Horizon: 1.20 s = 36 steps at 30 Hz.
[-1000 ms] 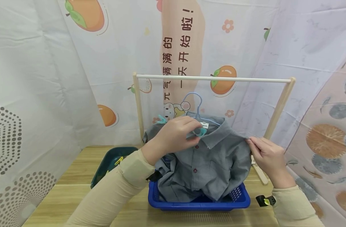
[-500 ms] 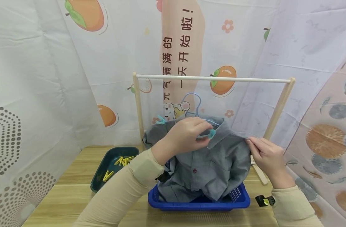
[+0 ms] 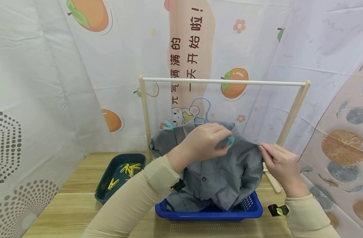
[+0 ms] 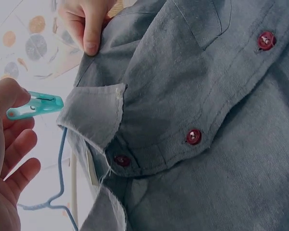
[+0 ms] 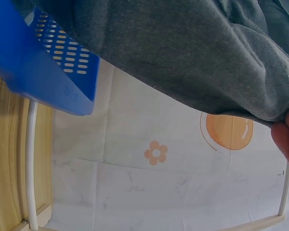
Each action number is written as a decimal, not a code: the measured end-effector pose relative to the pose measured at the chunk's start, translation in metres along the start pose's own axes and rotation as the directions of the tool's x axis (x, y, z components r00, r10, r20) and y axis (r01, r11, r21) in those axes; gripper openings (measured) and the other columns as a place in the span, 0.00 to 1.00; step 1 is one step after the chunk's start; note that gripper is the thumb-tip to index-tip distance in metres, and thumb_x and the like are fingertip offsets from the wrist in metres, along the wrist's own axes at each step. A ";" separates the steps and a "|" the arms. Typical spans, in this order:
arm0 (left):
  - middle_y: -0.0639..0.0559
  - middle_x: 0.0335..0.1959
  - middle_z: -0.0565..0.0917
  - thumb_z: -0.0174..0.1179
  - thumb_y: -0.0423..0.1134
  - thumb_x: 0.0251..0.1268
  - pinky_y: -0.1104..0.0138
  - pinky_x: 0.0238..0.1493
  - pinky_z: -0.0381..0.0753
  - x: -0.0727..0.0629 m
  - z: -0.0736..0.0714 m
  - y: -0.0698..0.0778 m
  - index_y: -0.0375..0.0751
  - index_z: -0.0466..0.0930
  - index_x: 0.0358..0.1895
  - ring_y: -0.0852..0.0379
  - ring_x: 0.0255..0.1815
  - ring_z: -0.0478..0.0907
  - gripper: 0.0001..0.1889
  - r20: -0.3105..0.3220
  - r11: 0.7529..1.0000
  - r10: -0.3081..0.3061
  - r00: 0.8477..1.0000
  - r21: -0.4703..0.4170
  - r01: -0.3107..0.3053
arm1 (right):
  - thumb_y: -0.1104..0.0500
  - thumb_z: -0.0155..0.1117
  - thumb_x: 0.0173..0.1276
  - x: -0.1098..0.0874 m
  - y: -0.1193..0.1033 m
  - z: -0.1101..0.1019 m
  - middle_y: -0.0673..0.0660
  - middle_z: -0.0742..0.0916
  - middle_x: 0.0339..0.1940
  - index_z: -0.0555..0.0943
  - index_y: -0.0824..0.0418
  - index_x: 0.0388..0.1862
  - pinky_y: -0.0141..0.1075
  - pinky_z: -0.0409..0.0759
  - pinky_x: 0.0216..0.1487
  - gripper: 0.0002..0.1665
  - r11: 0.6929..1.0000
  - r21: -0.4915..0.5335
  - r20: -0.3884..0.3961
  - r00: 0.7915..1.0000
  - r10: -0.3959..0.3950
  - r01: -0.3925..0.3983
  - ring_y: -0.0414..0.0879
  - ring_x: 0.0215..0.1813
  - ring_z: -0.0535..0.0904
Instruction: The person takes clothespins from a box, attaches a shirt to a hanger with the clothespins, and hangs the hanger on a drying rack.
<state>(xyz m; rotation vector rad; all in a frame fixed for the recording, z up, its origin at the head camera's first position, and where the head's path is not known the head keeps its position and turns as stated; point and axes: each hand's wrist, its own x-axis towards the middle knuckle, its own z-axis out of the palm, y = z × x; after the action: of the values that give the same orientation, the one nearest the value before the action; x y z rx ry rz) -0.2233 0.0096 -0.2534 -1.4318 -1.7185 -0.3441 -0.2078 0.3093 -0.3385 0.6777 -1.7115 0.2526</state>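
Observation:
A teal clothespin (image 4: 36, 105) is pinched between the thumb and fingers of my left hand (image 3: 205, 140), just in front of the shirt's collar. My right hand (image 3: 280, 163) pinches the shoulder of the grey button-up shirt (image 3: 223, 175) and draws it out to the side. The shirt is on a blue hanger (image 3: 209, 107), whose hook stands free above the collar. Another teal clothespin (image 3: 168, 125) clips the opposite shoulder. In the left wrist view, dark red buttons (image 4: 193, 136) run down the front. The lower part of the shirt lies in a blue basket (image 3: 209, 216).
Behind the shirt stands a wooden rack with a white rod (image 3: 223, 81). A dark green tray (image 3: 101, 185) at the left holds several yellow clothespins (image 3: 113, 183). Printed curtains surround the wooden table (image 3: 62, 211).
My left hand has moved right across the collar with the teal clothespin, toward the shoulder on the right. More of the green tray shows now. My right hand keeps its hold on the shirt.

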 end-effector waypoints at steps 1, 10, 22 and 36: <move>0.55 0.40 0.86 0.67 0.37 0.61 0.73 0.48 0.77 0.001 0.001 0.000 0.41 0.85 0.45 0.59 0.40 0.81 0.10 0.001 1.000 0.002 1.000 0.004 -0.002 | 0.49 0.58 0.79 0.000 0.000 0.000 0.60 0.88 0.24 0.90 0.68 0.36 0.47 0.74 0.19 0.25 1.000 0.000 0.000 1.000 0.001 -0.001 0.50 0.19 0.79; 0.56 0.37 0.85 0.65 0.38 0.61 0.74 0.44 0.76 0.013 0.007 0.007 0.41 0.85 0.44 0.60 0.37 0.80 0.10 0.026 0.999 0.043 0.999 0.010 -0.043 | 0.49 0.57 0.80 -0.003 0.001 0.000 0.60 0.88 0.25 0.90 0.68 0.37 0.48 0.76 0.19 0.25 1.000 -0.008 0.007 1.000 -0.003 0.003 0.51 0.19 0.80; 0.55 0.39 0.84 0.64 0.38 0.64 0.74 0.50 0.75 0.027 0.009 0.015 0.41 0.85 0.46 0.59 0.40 0.81 0.10 0.068 0.998 0.062 0.996 0.025 -0.064 | 0.49 0.58 0.80 0.000 -0.001 0.000 0.61 0.88 0.25 0.90 0.69 0.37 0.47 0.76 0.19 0.25 1.000 0.007 -0.008 1.000 -0.018 0.018 0.51 0.19 0.80; 0.54 0.42 0.87 0.62 0.39 0.70 0.72 0.53 0.77 0.033 0.015 0.019 0.42 0.85 0.45 0.59 0.44 0.83 0.07 0.135 0.996 0.054 0.989 0.063 -0.063 | 0.50 0.58 0.80 0.000 -0.001 0.000 0.61 0.88 0.25 0.90 0.69 0.36 0.46 0.76 0.19 0.25 1.000 0.011 -0.011 1.000 -0.021 0.021 0.51 0.19 0.79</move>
<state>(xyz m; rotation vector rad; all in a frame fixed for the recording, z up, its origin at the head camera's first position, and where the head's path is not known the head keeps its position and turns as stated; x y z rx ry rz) -0.2119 0.0471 -0.2435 -1.4808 -1.7736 -0.1600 -0.2078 0.3086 -0.3385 0.7006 -1.6930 0.2507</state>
